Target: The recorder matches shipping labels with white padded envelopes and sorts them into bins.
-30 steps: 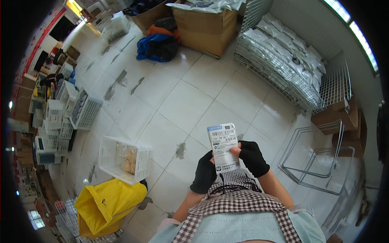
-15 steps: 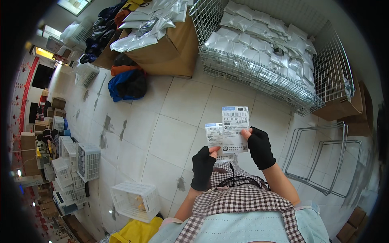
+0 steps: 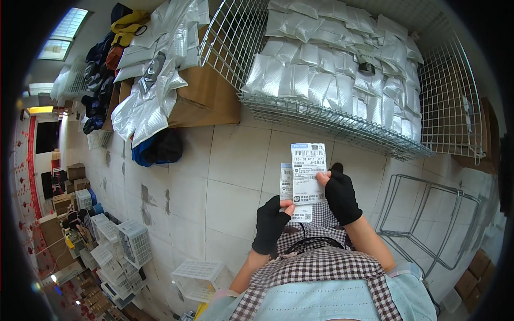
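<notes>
In front of my checked apron (image 3: 316,262) I hold two white printed shipping labels, one in each hand. My right hand (image 3: 342,197), in a black fingerless glove, pinches the nearer, fully visible label (image 3: 309,179) by its right side. That label carries a blue strip, barcodes and a square code. My left hand (image 3: 270,224), gloved the same way, is closed on the lower part of the other label (image 3: 286,179). This second label lies partly behind the first, so much of its face is hidden.
Beyond my hands stands a wire mesh cage (image 3: 342,120) stacked with silvery padded mailers (image 3: 305,83). More silvery mailers lie over a cardboard box (image 3: 214,101) at the left. A metal frame (image 3: 428,222) rests at right. White plastic crates (image 3: 198,278) stand left on the tiled floor (image 3: 230,176).
The cage and box appear nearer and larger as my view has shifted forward. The left-hand label has slid further behind the right-hand one. Both hands keep their grip.
</notes>
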Demonstrator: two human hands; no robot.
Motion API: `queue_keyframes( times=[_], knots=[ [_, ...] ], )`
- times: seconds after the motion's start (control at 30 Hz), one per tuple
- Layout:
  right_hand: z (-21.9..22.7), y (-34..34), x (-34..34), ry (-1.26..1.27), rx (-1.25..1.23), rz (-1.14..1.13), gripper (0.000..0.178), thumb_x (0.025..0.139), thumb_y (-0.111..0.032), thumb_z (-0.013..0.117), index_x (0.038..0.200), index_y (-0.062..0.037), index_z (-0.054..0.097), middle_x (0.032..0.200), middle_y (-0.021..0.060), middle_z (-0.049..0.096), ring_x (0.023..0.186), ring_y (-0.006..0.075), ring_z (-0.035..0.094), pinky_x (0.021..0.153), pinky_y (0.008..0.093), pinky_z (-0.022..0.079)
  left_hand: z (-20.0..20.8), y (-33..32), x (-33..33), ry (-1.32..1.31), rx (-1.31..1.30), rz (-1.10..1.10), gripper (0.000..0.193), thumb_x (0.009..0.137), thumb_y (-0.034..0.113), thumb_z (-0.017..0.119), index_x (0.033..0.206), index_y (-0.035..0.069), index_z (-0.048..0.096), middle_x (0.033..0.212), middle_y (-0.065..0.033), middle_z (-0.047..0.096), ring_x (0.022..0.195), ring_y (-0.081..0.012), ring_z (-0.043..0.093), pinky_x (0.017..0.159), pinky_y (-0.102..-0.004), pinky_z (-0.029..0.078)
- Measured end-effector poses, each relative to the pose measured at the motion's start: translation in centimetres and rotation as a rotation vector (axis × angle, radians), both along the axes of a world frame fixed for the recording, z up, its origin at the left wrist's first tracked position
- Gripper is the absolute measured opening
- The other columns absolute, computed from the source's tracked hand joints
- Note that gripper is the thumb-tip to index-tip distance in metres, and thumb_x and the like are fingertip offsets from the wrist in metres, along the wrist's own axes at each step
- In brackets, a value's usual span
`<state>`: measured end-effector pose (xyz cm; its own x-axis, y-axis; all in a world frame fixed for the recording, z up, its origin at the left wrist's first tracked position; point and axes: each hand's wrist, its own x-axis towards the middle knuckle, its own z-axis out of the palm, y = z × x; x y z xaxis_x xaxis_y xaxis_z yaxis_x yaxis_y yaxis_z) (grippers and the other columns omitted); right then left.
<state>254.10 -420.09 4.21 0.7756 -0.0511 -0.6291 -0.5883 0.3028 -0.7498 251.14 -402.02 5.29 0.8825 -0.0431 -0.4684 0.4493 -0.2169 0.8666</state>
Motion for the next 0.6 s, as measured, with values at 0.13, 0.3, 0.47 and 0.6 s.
queue_keyframes(
  times=[0.13,0.3,0.47,0.6],
  knots=[
    [-0.7,-2.2,4.2,-0.04,0.021,0.005,0.024,0.084,-0.024,0.057,0.079,-0.0011,0.061,0.072,0.001,0.059,0.066,0.006,0.05,0.062,0.0207,0.039,-1.1,-2.0,4.0,0.044,-0.024,-0.022,0.012,0.075,0.002,0.063,0.086,-0.002,0.061,0.081,-0.006,0.062,0.072,-0.01,0.056,0.064,-0.0227,0.045],
    [-4.0,-7.1,9.5,0.072,0.104,0.044,0.023,0.084,-0.023,0.057,0.078,-0.0014,0.061,0.073,0.0013,0.059,0.067,0.0058,0.05,0.061,0.0206,0.039,-2.2,-6.8,9.5,0.053,0.05,-0.052,0.012,0.074,0.002,0.063,0.085,-0.001,0.061,0.079,-0.0066,0.062,0.07,-0.0106,0.057,0.063,-0.0236,0.045],
    [-11.5,-14.0,16.4,0.141,0.268,0.014,0.024,0.087,-0.023,0.051,0.089,0.0001,0.057,0.073,0.0061,0.06,0.066,0.0097,0.054,0.065,0.0218,0.044,-6.4,-11.1,15.5,0.013,0.187,0.03,0.012,0.076,0.007,0.063,0.085,-0.001,0.061,0.077,-0.0079,0.063,0.07,-0.0114,0.058,0.063,-0.0241,0.046],
    [-15.4,-17.6,22.8,-0.168,-0.287,0.295,0.02,0.084,-0.019,0.055,0.095,-0.0018,0.056,0.081,0.0059,0.06,0.074,0.0162,0.058,0.067,0.025,0.046,-11.6,-13.7,21.1,0.033,0.299,0.041,0.016,0.079,0.011,0.062,0.087,-0.002,0.06,0.077,-0.0076,0.063,0.07,-0.0121,0.057,0.064,-0.0246,0.046]
  ],
)
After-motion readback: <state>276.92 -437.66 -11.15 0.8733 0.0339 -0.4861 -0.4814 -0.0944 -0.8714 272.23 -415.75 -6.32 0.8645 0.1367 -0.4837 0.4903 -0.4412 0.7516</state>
